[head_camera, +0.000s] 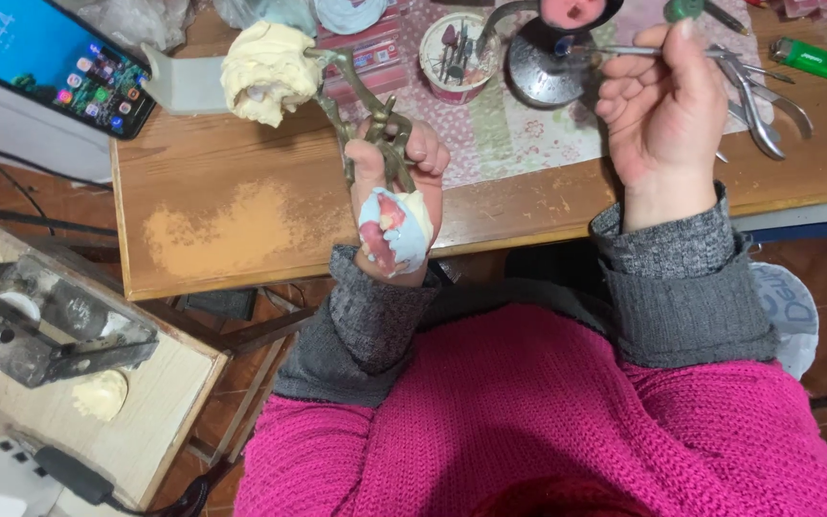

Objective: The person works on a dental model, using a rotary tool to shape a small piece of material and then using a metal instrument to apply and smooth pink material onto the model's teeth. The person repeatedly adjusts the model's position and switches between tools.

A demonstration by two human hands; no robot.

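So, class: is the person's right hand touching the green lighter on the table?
Apart. The head view shows the right hand holding a thin metal tool, with bare wood and pliers lying between it and the green lighter.

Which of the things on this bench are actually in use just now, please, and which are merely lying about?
In use:
- brass articulator with plaster cast, in left hand
- thin metal tool, in right hand

Lying about:
- green lighter
- pliers
- cup of burs
- phone

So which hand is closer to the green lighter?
Right. The right hand holds a thin metal tool just beside the green lighter; the left hand, gripping the brass articulator, sits farther away.
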